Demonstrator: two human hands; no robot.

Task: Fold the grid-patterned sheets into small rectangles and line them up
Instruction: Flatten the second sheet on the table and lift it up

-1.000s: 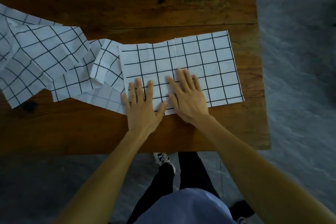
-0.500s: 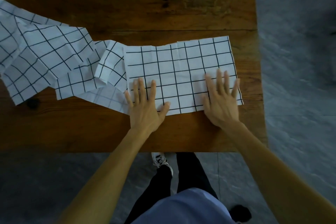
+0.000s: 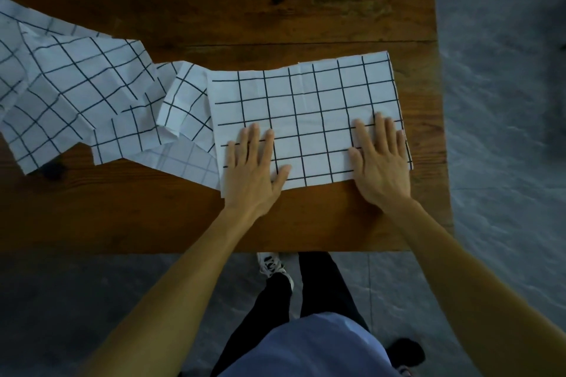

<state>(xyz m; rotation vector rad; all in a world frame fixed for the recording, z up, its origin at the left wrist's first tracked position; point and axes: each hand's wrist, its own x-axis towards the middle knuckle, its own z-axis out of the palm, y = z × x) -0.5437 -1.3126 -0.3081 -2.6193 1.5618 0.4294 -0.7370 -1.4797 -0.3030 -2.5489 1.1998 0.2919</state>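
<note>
A folded white sheet (image 3: 309, 119) with a black grid lies flat near the table's right edge; rumpled grid sheets (image 3: 76, 95) sprawl toward its left edge

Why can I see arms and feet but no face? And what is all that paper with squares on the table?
The camera sits on a person's head and looks down, so you see what they see: their own arms, legs and shoes. The left hand and right hand lie flat, fingers spread, pressing on a folded sheet with a grid pattern. Nothing is gripped; they only press it flat. It rests on a wooden table. To the left, more grid sheets lie crumpled and unfolded.
</note>
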